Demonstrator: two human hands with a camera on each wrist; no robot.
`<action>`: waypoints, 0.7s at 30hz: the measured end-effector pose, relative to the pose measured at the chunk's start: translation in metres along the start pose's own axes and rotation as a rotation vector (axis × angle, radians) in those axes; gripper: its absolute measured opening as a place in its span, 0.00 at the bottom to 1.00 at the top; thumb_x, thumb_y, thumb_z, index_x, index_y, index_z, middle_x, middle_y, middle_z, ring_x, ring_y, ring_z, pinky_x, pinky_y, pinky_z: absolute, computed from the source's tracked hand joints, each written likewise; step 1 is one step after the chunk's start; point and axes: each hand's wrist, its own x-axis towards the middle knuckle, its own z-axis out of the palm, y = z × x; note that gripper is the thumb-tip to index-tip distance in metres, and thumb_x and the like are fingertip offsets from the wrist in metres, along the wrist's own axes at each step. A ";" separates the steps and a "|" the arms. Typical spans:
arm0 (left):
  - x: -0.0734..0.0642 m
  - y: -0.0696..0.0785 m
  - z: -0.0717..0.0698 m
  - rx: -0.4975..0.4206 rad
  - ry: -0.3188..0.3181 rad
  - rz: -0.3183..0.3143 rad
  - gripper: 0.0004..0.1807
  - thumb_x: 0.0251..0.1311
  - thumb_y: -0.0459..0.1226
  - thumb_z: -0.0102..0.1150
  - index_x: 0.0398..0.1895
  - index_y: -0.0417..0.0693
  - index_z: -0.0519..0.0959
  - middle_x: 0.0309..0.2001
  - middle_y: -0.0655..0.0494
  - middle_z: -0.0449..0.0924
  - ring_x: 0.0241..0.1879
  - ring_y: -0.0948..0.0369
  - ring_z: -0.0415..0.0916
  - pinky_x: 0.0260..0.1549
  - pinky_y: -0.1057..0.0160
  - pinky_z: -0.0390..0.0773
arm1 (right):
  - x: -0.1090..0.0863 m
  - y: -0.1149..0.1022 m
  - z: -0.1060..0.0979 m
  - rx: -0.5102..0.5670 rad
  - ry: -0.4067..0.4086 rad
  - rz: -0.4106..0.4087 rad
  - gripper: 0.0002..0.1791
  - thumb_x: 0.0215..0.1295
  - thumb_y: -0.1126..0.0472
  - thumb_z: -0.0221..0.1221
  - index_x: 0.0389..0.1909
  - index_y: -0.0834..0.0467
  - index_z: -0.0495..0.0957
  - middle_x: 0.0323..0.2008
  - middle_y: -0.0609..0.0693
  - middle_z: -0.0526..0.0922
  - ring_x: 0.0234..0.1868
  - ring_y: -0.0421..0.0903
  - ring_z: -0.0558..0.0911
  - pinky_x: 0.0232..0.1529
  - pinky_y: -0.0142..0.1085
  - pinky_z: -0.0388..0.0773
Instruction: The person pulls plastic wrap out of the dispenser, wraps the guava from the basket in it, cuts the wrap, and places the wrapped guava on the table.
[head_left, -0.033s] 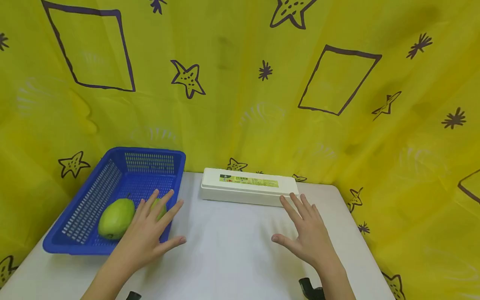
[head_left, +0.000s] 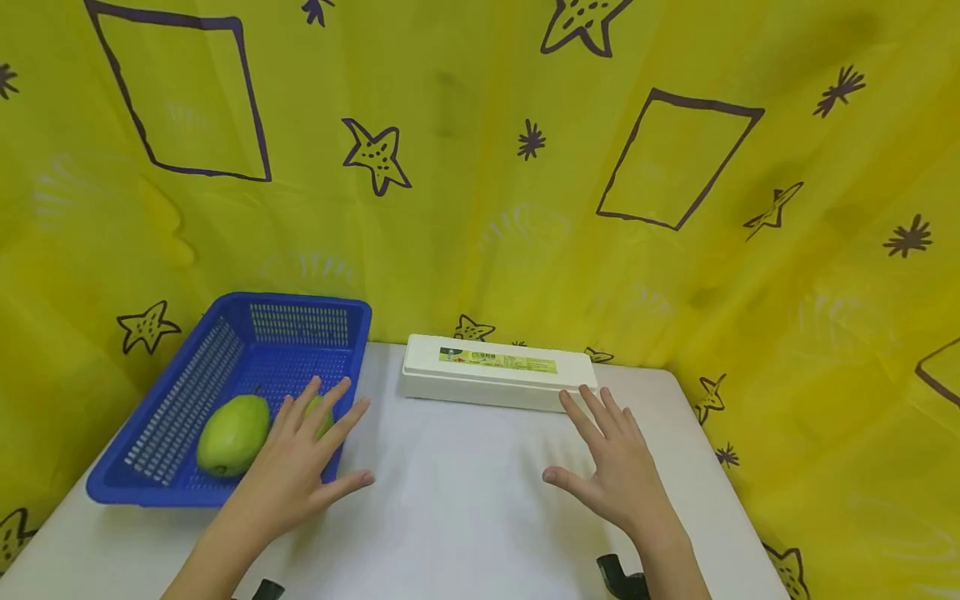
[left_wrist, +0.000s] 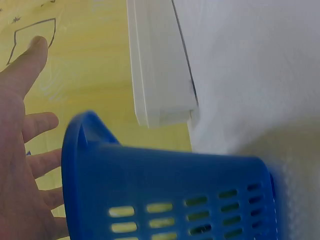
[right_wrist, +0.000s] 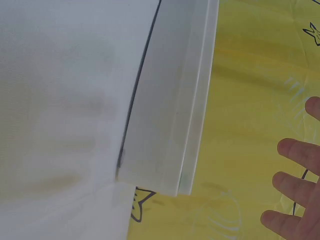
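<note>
In the head view my left hand hovers with spread fingers over the near right part of a blue plastic basket. Inside that basket lies a green mango-like fruit, and a second green fruit is mostly hidden behind my left fingers. My right hand is held above the table, its fingers apart and nothing in them. Just beyond its fingertips sits a long white lidded box with a yellow-green label. The left wrist view shows the basket's slotted wall beside the left fingers.
A white table carries the basket at left and the box at the back. Behind it hangs a yellow curtain with drawn stars and frames, which also runs along the right side. Dark camera mounts show under the wrists.
</note>
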 end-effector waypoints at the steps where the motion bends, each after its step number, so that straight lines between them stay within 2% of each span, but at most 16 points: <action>1: 0.000 0.001 0.000 -0.002 0.000 0.001 0.47 0.54 0.65 0.63 0.75 0.58 0.64 0.76 0.45 0.57 0.73 0.33 0.49 0.65 0.27 0.53 | 0.000 0.000 0.000 0.002 -0.004 -0.003 0.55 0.49 0.29 0.66 0.77 0.40 0.56 0.76 0.54 0.59 0.76 0.65 0.56 0.69 0.68 0.53; 6: 0.005 0.010 0.002 -0.013 -0.021 0.016 0.47 0.55 0.67 0.61 0.75 0.58 0.64 0.77 0.45 0.55 0.74 0.33 0.47 0.66 0.27 0.52 | 0.001 0.002 0.000 0.008 -0.014 -0.017 0.55 0.49 0.30 0.68 0.77 0.40 0.57 0.76 0.55 0.60 0.76 0.65 0.55 0.69 0.68 0.53; 10: 0.021 0.021 0.007 -0.027 -0.038 0.059 0.46 0.57 0.67 0.58 0.75 0.58 0.64 0.77 0.46 0.54 0.76 0.35 0.45 0.66 0.27 0.53 | 0.006 0.010 -0.001 0.008 -0.014 -0.028 0.54 0.50 0.30 0.67 0.77 0.41 0.57 0.75 0.56 0.62 0.76 0.64 0.55 0.70 0.67 0.53; 14: 0.035 0.033 0.013 -0.024 -0.028 0.118 0.46 0.58 0.67 0.57 0.75 0.56 0.65 0.77 0.47 0.54 0.75 0.36 0.46 0.67 0.29 0.54 | 0.012 0.015 0.001 0.014 -0.009 -0.056 0.53 0.51 0.30 0.66 0.77 0.43 0.59 0.74 0.57 0.63 0.76 0.64 0.56 0.70 0.67 0.53; 21: 0.057 0.055 0.034 -0.019 -0.092 0.159 0.45 0.60 0.66 0.57 0.75 0.55 0.63 0.77 0.45 0.55 0.75 0.36 0.47 0.70 0.34 0.53 | 0.022 0.024 0.013 0.015 -0.031 -0.105 0.51 0.54 0.30 0.65 0.76 0.45 0.61 0.73 0.58 0.64 0.76 0.64 0.56 0.70 0.66 0.53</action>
